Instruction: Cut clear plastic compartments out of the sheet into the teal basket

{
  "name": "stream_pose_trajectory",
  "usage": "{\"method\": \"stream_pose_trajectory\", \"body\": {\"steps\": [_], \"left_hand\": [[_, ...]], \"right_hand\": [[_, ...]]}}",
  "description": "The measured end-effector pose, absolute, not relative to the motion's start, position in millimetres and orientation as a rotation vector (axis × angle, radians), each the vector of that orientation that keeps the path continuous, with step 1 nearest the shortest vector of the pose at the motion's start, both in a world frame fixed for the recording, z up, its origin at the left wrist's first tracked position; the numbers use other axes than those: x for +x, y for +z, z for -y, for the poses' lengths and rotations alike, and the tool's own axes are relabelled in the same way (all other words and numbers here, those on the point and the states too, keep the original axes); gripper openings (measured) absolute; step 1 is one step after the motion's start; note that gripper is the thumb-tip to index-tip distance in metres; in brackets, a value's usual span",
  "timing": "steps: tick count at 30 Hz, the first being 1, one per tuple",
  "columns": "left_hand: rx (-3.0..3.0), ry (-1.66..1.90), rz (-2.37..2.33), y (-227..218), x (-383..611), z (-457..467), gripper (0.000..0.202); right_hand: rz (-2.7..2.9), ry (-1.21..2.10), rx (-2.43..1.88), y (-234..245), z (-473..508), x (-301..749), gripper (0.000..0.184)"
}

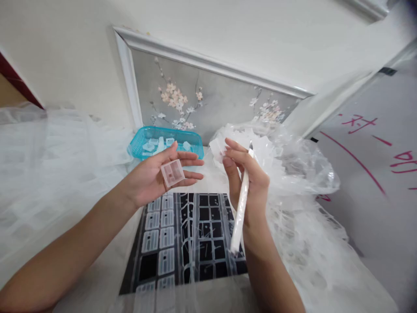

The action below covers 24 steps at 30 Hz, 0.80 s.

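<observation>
My left hand [148, 176] is turned palm up with its fingers stretched out. A small clear plastic box-shaped piece [173, 173] with a small hole rests on it. In my right hand [249, 182] is a slim knife [240, 213], its handle wrapped in white and its small dark tip pointing up. A translucent plastic piece [216, 148] shows at the right fingertips; I cannot tell whether they grip it. Below both hands, a sheet of moulded clear plastic parts [167, 235] lies on a black mat [132, 271], with one slot at the left vacant.
A blue basket [135, 148] with several loose plastic pieces stands behind my left hand. Behind my right hand is a clear plastic bag [312, 169] of white pieces. Translucent sheets [58, 161] pile up at the left, and plastic frames [312, 248] at the right. A whiteboard [368, 217] stands far right.
</observation>
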State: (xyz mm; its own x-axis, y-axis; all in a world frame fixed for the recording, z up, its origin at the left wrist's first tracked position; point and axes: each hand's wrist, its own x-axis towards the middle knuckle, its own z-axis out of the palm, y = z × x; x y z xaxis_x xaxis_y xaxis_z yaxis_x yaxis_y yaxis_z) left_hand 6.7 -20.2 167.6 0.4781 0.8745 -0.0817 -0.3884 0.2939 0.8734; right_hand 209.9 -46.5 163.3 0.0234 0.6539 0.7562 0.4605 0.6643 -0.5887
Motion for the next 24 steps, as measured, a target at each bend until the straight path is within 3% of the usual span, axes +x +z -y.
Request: {"method": "stream_pose_trajectory", "body": {"steps": [10, 14, 19, 24], "left_hand": [[0.596, 1.000, -0.650, 167.7, 16.1, 22.1, 0.037], [0.548, 1.024, -0.683, 168.7, 20.1, 26.4, 0.034], [0.651, 0.999, -0.526, 160.0, 24.5, 25.8, 0.034], [0.651, 0.990, -0.478, 156.0, 24.9, 23.4, 0.042]], "right_hand": [[2.167, 0.096, -0.776, 149.5, 41.5, 191.7, 0.018], [2.142, 0.107, -0.839, 138.8, 33.4, 186.1, 0.034], [1.980, 0.207, -0.888, 129.2, 30.0, 182.6, 0.017], [1.953, 0.228, -0.915, 126.5, 24.6, 183.7, 0.017]]}}
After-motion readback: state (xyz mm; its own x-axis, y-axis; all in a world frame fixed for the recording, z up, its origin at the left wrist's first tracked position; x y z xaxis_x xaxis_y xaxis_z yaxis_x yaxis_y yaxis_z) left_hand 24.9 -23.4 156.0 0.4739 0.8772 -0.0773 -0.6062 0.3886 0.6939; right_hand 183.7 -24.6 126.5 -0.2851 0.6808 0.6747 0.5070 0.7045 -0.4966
